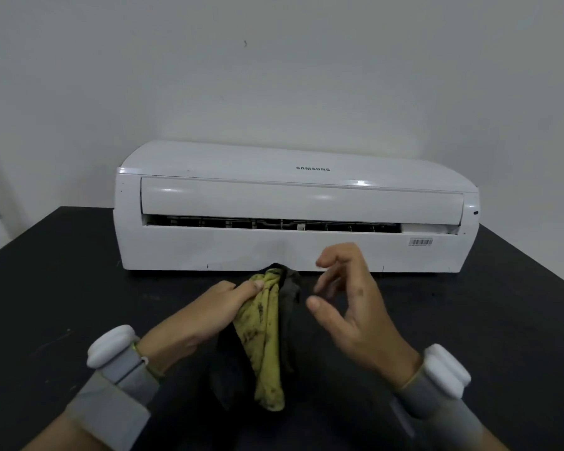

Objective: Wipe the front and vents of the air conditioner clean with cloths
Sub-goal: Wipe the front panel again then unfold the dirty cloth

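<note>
Air conditioner [209, 249] sits on the black bench [62, 288], backed up to the wall, louvre [300, 198] cracked open above the vent slot [274, 222]. No cloth is on the casing at this instant, so the wipe itself is paused or not begun. The yellow cloth [267, 336] carries heavy dark smudges, which hints at some wiping done, though I can't tell how much. The front panel looks mostly white with a few specks near its top left; inside the vents it's too dark to judge, so I'd count them as left to do. The left hand [205, 317] grips the yellow cloth with a dark cloth [288, 301] bunched beside it. The right hand [355, 307] is loose and holding nothing, fingers half curled just beside the cloths. Both hands hover over the bench just in front of the unit's lower edge, centre.
</note>
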The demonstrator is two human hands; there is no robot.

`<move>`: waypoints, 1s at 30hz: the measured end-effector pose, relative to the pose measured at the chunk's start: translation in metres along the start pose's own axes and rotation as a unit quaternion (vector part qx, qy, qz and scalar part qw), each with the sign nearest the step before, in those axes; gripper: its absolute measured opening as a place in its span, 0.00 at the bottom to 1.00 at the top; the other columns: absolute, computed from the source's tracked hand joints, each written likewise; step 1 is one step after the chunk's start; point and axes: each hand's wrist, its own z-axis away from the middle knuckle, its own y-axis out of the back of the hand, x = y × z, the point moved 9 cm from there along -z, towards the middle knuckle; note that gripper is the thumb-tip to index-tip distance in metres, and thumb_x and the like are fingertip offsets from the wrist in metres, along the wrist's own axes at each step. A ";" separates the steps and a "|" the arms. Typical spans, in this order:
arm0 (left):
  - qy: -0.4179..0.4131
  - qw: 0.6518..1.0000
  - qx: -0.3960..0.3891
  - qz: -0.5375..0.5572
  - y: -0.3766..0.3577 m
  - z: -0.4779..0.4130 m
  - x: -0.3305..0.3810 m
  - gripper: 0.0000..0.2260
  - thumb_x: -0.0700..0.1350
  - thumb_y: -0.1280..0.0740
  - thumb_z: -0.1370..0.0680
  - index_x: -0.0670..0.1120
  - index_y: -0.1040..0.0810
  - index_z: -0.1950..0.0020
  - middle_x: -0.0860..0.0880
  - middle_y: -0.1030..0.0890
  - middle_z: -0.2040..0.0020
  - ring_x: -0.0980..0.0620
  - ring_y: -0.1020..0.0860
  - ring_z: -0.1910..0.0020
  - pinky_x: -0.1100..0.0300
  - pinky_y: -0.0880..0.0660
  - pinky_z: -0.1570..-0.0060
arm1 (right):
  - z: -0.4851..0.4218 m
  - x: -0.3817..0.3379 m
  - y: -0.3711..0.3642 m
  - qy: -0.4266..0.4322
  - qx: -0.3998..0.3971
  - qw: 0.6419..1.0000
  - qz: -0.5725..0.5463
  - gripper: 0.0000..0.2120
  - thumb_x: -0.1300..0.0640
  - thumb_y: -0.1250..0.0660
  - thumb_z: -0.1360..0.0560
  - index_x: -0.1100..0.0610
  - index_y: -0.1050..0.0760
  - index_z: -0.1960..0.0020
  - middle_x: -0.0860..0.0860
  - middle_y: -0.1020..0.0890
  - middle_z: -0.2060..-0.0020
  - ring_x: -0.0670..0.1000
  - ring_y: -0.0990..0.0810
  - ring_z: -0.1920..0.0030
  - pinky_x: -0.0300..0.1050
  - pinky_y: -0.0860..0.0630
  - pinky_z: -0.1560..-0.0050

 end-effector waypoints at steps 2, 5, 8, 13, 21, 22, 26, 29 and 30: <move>0.021 1.000 0.011 0.013 0.004 0.003 -0.005 0.24 0.61 0.39 0.23 0.41 0.18 0.62 0.48 0.16 0.61 0.53 0.18 0.58 0.57 0.28 0.49 | -0.002 0.006 -0.010 -0.043 -0.040 0.997 0.052 0.14 0.41 0.35 0.29 0.50 0.28 0.51 0.44 0.25 0.58 0.47 0.24 0.61 0.40 0.27 0.63; 0.027 0.995 0.010 0.099 0.001 0.007 -0.004 0.20 0.59 0.34 0.26 0.43 0.15 0.55 0.46 0.15 0.56 0.48 0.17 0.53 0.52 0.25 0.44 | 0.002 0.008 -0.033 -0.074 -0.078 0.989 0.100 0.20 0.34 0.33 0.33 0.49 0.27 0.55 0.42 0.23 0.64 0.45 0.24 0.65 0.39 0.27 0.67; 0.009 0.977 -0.010 0.214 -0.001 0.013 0.003 0.22 0.57 0.27 0.35 0.43 0.17 0.49 0.43 0.16 0.50 0.46 0.17 0.49 0.51 0.24 0.45 | 0.003 0.016 -0.043 -0.115 -0.068 0.987 0.085 0.21 0.40 0.26 0.35 0.51 0.29 0.52 0.43 0.24 0.63 0.44 0.25 0.65 0.38 0.26 0.65; -0.057 0.991 -0.021 0.116 0.014 0.024 0.015 0.23 0.45 0.25 0.34 0.44 0.24 0.41 0.48 0.18 0.44 0.52 0.20 0.43 0.56 0.24 0.42 | -0.001 0.036 -0.045 -0.217 -0.069 0.973 -0.030 0.12 0.61 0.27 0.29 0.50 0.28 0.52 0.52 0.24 0.59 0.48 0.23 0.62 0.39 0.24 0.59; 0.006 0.953 0.066 0.294 0.046 0.023 0.006 0.08 0.40 0.39 0.20 0.39 0.22 0.47 0.43 0.16 0.51 0.50 0.17 0.54 0.58 0.19 0.58 | -0.004 0.044 -0.030 -0.259 -0.058 0.963 -0.043 0.14 0.59 0.31 0.25 0.54 0.23 0.40 0.49 0.20 0.52 0.45 0.20 0.51 0.34 0.24 0.49; 0.012 0.943 0.074 0.325 0.051 0.023 0.005 0.09 0.40 0.40 0.19 0.38 0.23 0.45 0.42 0.16 0.51 0.49 0.17 0.54 0.56 0.19 0.58 | -0.004 0.047 -0.026 -0.265 -0.057 0.962 -0.039 0.15 0.59 0.32 0.24 0.55 0.24 0.37 0.48 0.20 0.48 0.44 0.21 0.47 0.33 0.26 0.46; 0.019 0.918 0.089 0.386 0.064 0.025 -0.001 0.10 0.42 0.42 0.19 0.40 0.22 0.45 0.43 0.16 0.51 0.48 0.17 0.56 0.55 0.18 0.62 | -0.005 0.052 -0.011 -0.267 -0.046 0.962 -0.019 0.14 0.63 0.36 0.23 0.55 0.23 0.38 0.47 0.19 0.45 0.43 0.23 0.43 0.30 0.28 0.45; 0.034 0.929 0.097 0.355 0.062 0.024 -0.004 0.11 0.43 0.41 0.20 0.41 0.22 0.45 0.43 0.16 0.54 0.48 0.18 0.57 0.57 0.20 0.58 | -0.006 0.053 -0.007 -0.261 -0.053 0.964 0.010 0.12 0.61 0.33 0.25 0.52 0.21 0.43 0.45 0.18 0.50 0.42 0.21 0.47 0.25 0.28 0.52; 0.039 0.937 0.101 0.333 0.061 0.024 -0.005 0.11 0.44 0.41 0.20 0.42 0.23 0.43 0.42 0.17 0.52 0.47 0.19 0.55 0.56 0.21 0.55 | -0.005 0.051 -0.006 -0.264 -0.051 0.963 0.013 0.11 0.56 0.30 0.27 0.50 0.20 0.45 0.42 0.18 0.52 0.40 0.21 0.49 0.25 0.27 0.55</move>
